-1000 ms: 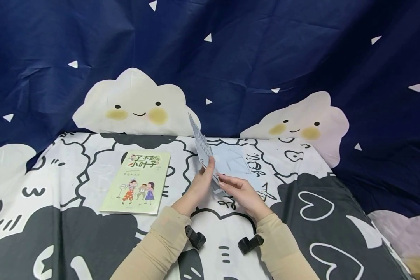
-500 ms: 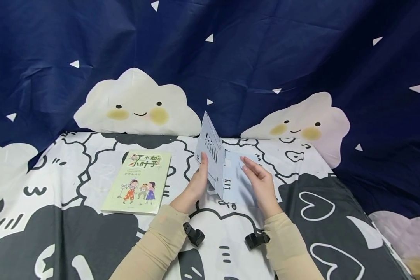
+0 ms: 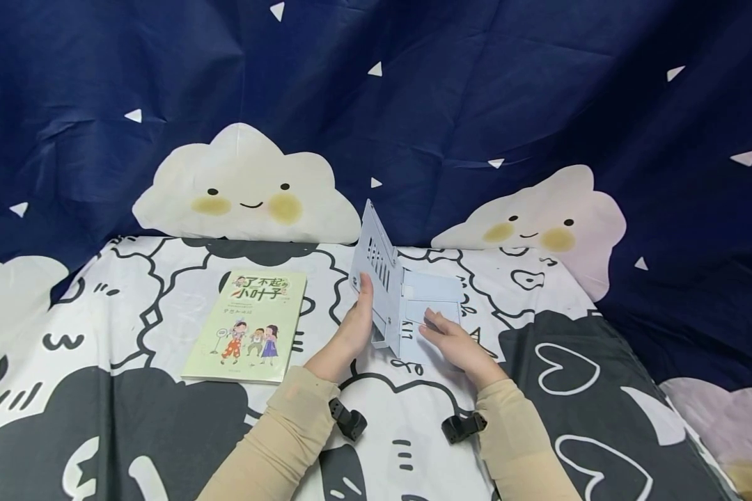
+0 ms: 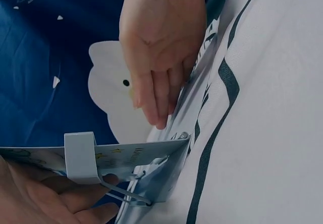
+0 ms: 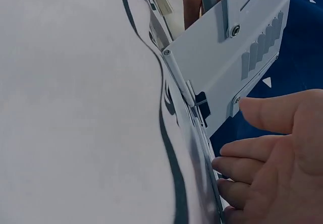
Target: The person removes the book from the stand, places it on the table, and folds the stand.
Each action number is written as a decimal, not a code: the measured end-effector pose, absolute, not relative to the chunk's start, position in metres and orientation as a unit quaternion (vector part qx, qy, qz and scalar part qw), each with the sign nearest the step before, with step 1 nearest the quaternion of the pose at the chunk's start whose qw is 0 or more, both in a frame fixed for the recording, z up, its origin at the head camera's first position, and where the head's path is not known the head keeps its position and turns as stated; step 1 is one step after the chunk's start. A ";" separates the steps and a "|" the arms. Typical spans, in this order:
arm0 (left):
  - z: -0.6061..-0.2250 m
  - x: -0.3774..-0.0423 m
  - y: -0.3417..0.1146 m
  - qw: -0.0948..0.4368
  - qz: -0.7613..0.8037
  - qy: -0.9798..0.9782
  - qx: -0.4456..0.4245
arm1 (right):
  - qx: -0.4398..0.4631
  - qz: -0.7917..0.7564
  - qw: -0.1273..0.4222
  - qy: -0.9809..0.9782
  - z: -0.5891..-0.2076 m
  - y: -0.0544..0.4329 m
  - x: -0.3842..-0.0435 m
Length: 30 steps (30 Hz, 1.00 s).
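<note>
A light blue metal book stand (image 3: pixel 377 254) is unfolded, with a slotted panel raised at the left and a flat panel (image 3: pixel 441 287) lying on the cloth to the right. My left hand (image 3: pixel 349 328) grips the raised panel, thumb on the slotted face and fingers behind it. In the left wrist view, those fingers (image 4: pixel 65 193) lie against its printed side, near a pale bracket (image 4: pixel 82 158) and bent wire. My right hand (image 3: pixel 460 346) has its fingers extended over the flat panel; whether they touch it is unclear. The right wrist view shows slots and screws on the raised panel (image 5: pixel 227 52).
A green picture book (image 3: pixel 244 327) lies flat to the left of the stand. The table is covered by a black-and-white patterned cloth (image 3: pixel 407 417). Behind its far edge hangs a dark blue curtain (image 3: pixel 413 104) with cloud faces.
The raised panel has turned to show its slotted face. My right hand has left its lower edge, moved right over the flat panel, then come down nearer to me.
</note>
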<state>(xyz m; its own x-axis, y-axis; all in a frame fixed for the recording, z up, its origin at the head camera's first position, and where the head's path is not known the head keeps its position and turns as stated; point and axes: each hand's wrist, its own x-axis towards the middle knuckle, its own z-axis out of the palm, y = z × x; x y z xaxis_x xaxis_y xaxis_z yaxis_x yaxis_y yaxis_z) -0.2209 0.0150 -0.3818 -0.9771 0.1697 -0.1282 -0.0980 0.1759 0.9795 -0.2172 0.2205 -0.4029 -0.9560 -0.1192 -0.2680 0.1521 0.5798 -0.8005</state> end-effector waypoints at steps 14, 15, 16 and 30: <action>-0.366 -0.207 0.022 0.029 0.653 0.743 0.148 | -0.003 -0.585 0.120 0.802 -0.389 0.233 -0.216; -0.365 -0.205 0.024 0.027 0.650 0.741 0.165 | -0.008 -0.599 0.121 0.791 -0.386 0.234 -0.216; -0.365 -0.203 0.026 0.023 0.645 0.743 0.178 | -0.015 -0.612 0.122 0.781 -0.384 0.233 -0.215; -0.364 -0.195 0.042 0.030 0.578 0.784 0.224 | -0.104 -0.715 0.106 0.683 -0.348 0.225 -0.202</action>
